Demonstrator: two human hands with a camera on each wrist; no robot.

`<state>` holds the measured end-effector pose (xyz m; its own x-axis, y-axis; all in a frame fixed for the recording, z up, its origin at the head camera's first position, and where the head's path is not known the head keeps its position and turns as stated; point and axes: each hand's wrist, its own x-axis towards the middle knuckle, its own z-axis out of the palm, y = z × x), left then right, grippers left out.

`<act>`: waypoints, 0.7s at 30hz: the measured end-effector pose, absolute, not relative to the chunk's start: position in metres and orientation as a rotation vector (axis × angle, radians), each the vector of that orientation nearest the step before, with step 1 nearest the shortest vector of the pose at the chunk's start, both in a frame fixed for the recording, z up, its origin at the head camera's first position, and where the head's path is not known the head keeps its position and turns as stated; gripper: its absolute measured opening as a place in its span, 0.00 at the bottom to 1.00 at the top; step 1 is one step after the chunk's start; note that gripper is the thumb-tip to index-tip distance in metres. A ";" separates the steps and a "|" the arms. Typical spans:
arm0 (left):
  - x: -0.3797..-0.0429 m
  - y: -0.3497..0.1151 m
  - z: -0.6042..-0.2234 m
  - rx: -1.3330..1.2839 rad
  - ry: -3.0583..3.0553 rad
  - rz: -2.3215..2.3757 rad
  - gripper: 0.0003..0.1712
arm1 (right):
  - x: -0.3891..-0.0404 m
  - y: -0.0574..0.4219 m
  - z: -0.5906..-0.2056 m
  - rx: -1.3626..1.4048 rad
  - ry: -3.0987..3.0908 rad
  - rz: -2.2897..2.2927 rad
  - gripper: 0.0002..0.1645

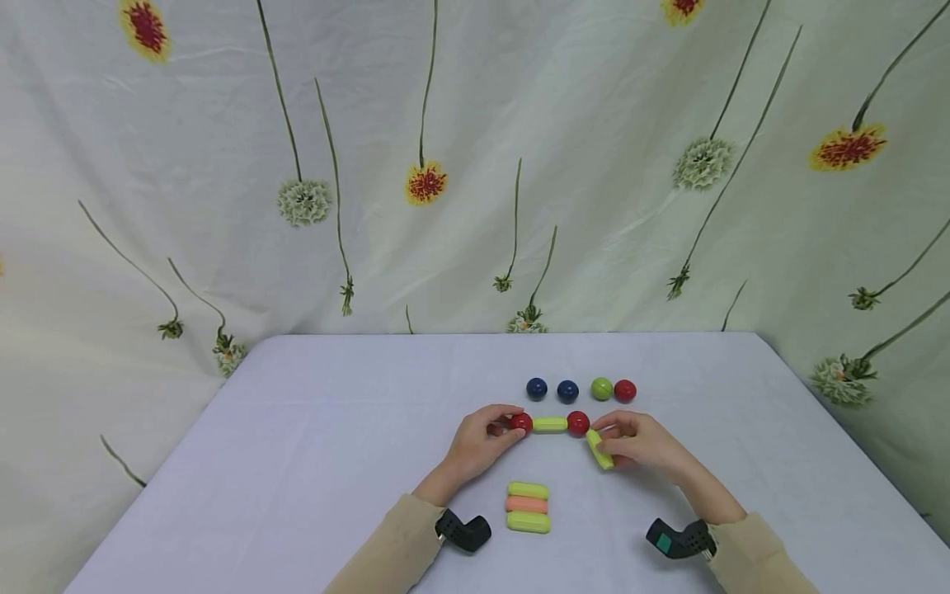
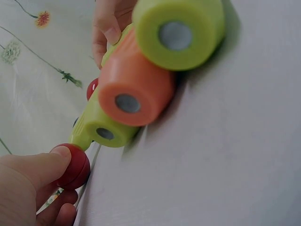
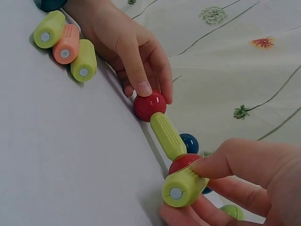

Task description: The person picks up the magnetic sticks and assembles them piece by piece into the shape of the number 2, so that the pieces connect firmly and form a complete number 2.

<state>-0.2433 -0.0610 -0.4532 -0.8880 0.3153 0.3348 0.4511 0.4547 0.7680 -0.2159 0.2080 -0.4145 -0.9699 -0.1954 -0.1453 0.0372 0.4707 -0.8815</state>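
Observation:
My left hand (image 1: 478,444) pinches a red ball (image 3: 149,106) between thumb and fingers. A yellow-green magnetic rod (image 1: 550,425) runs from that ball to a second red ball (image 1: 578,423). With my right hand (image 1: 640,441) I pinch another yellow-green rod (image 1: 599,450), slanted toward me, its upper end at the second red ball. Whether that end touches the ball I cannot tell. In the right wrist view the held rod's grey magnet end (image 3: 176,193) faces the camera, and the rod partly hides the second ball.
Behind the hands lie two dark blue balls (image 1: 537,389), a green ball (image 1: 602,388) and a red ball (image 1: 625,390). Nearer me, two yellow-green rods (image 1: 529,522) lie with an orange rod (image 1: 527,504) between them. A white cloth covers the table (image 1: 297,462); a flowered curtain (image 1: 475,107) hangs behind.

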 end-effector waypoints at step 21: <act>-0.243 -0.061 -0.454 -0.681 -2.556 -1.425 0.17 | -0.213 0.201 -0.417 -0.076 2.494 -1.509 0.20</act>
